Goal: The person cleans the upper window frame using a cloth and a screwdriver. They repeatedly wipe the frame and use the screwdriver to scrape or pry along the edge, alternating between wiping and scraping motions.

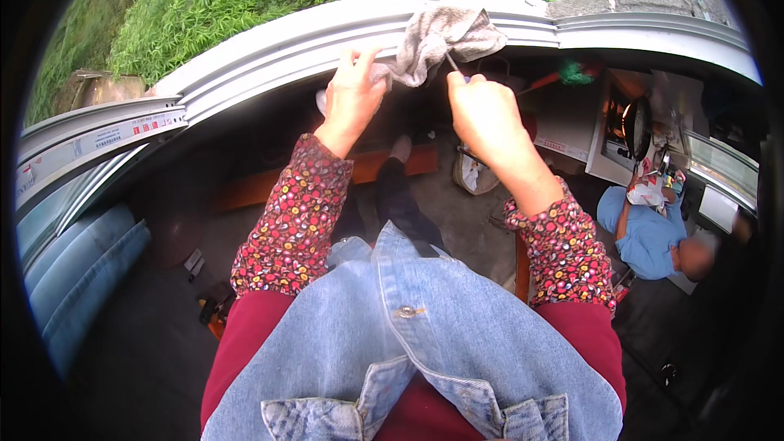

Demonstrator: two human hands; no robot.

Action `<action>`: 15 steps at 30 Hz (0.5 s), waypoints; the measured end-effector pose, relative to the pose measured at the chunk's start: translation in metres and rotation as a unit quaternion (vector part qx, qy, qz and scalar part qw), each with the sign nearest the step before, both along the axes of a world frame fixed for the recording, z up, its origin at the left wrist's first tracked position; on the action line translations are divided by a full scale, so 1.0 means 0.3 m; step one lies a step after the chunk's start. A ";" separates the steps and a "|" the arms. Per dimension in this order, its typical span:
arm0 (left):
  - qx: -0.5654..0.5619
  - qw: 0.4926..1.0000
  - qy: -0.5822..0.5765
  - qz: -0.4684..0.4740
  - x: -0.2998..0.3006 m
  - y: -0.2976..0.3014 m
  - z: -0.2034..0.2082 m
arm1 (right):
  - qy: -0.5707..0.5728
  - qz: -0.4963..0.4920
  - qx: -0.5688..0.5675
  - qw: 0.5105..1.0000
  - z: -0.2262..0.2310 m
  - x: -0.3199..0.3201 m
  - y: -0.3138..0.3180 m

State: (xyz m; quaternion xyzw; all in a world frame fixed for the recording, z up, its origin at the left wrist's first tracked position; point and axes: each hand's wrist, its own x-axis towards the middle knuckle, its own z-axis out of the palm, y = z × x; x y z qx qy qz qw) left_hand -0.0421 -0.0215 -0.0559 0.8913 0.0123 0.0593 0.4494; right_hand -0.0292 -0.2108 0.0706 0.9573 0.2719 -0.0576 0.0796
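Note:
A grey, crumpled cloth [433,37] is draped over the white window track [327,47] in front of me. My left hand [354,98] is at the track's inner edge, with its fingers closed on the cloth's trailing left end. My right hand [487,114] is wrapped round the handle of a thin-shafted tool that looks like a screwdriver [454,64]. Its shaft points up and to the left, and its tip meets the cloth where it hangs over the edge. My fist hides most of the handle.
Green bushes [245,8] grow beyond the window. Far below at the right, a person in a blue shirt [645,233] is near a dark round pan [636,128]. An orange-brown bench [420,160] is beneath my arms; a pale bag-like container [474,175] lies beside it.

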 end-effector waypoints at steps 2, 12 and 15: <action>-0.047 0.998 -0.048 0.012 -0.015 0.017 -0.007 | 0.012 0.005 0.030 0.999 0.010 -0.024 0.047; -0.026 0.995 -0.013 0.093 -0.092 0.194 -0.030 | 0.170 0.035 0.213 0.962 -0.017 -0.007 0.213; 0.000 0.991 0.001 0.133 -0.113 0.265 -0.014 | 0.272 -0.006 0.279 0.921 -0.037 0.046 0.226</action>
